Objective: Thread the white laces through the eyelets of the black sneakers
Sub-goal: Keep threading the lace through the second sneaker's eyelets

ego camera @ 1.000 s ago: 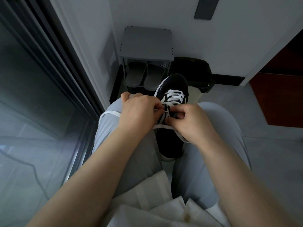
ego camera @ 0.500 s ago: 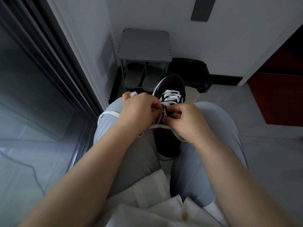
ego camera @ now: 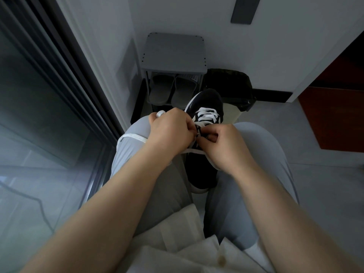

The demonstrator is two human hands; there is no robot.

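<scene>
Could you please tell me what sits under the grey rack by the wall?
A pair of grey slippers side by side; the top of the rack covers their far ends and anything behind.

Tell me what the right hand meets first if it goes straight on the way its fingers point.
Probably the white lace on the black sneaker, right against the right hand; the left hand lies just beyond.
</scene>
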